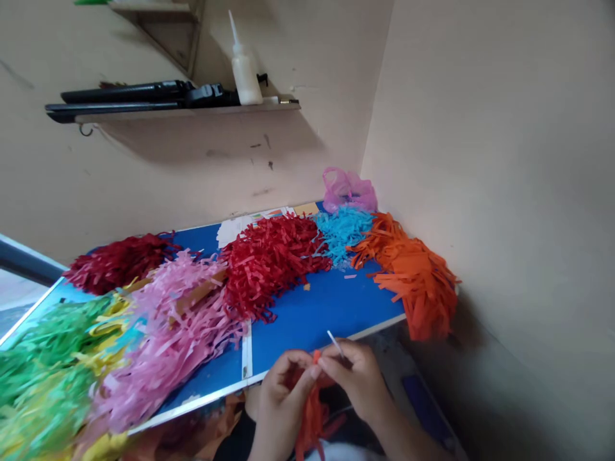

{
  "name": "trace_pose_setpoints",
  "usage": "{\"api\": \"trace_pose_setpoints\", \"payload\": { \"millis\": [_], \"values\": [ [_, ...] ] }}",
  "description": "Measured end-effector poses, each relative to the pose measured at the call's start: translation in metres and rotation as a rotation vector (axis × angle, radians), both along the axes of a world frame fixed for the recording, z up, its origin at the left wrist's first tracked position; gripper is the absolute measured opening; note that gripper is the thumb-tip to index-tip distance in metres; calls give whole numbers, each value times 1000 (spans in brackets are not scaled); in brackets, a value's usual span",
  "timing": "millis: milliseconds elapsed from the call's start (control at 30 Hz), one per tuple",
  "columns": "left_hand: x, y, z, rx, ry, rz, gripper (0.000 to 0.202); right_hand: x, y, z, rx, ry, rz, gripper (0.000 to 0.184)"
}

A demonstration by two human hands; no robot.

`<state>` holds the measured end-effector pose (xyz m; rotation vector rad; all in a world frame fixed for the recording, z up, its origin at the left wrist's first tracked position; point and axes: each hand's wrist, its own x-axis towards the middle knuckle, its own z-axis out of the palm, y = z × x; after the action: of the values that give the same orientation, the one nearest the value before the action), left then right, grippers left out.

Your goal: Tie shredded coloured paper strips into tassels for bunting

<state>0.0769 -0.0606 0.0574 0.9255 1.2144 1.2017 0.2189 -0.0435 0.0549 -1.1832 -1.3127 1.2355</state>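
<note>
My left hand (pixel 283 384) and my right hand (pixel 360 378) meet just below the near edge of the blue table (pixel 317 314). The left fingers pinch a strip of orange fringed paper (pixel 312 416) that hangs down between the hands. A thin white stick (pixel 335 342) is pinched in the right fingers, its tip pointing up and to the left, touching the top of the orange paper. Both hands are closed.
Heaps of cut paper fringe cover the table: green and yellow (pixel 43 371), pink (pixel 177 326), dark red (pixel 120 259), red (pixel 271 259), light blue (pixel 343 232), orange (pixel 416 275). A pink plastic bag (pixel 346 190) sits in the corner. A wall shelf (pixel 182 112) holds a white glue bottle (pixel 245 70).
</note>
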Motion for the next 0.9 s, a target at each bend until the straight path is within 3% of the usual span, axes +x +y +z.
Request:
{"api": "trace_pose_setpoints", "payload": {
  "millis": [100, 267, 400, 467, 533, 767, 900],
  "values": [
    [-1, 1, -1, -48, -68, -48, 27, 2, 2, -4, -157, 166, 118, 26],
    [-3, 3, -7, -30, -48, -59, 22, 6, 5, 0, -112, 138, 160, 24],
    [-5, 3, -21, 275, 399, 75, 7, 2, 1, -4, 20, -133, 0, 18],
    [-7, 3, -28, 450, 594, 105, 14, 0, -3, -9, 99, -223, -59, 21],
    [-10, 2, -31, 532, 654, 68, 21, -1, -5, -11, 152, -258, -61, 23],
    [-13, 2, -22, 402, 521, -49, 19, 3, -5, 0, 229, -258, 28, 21],
    [-8, 1, -19, 402, 540, -3, 16, 3, -5, -1, 347, -417, 27, 24]
  ]
}}
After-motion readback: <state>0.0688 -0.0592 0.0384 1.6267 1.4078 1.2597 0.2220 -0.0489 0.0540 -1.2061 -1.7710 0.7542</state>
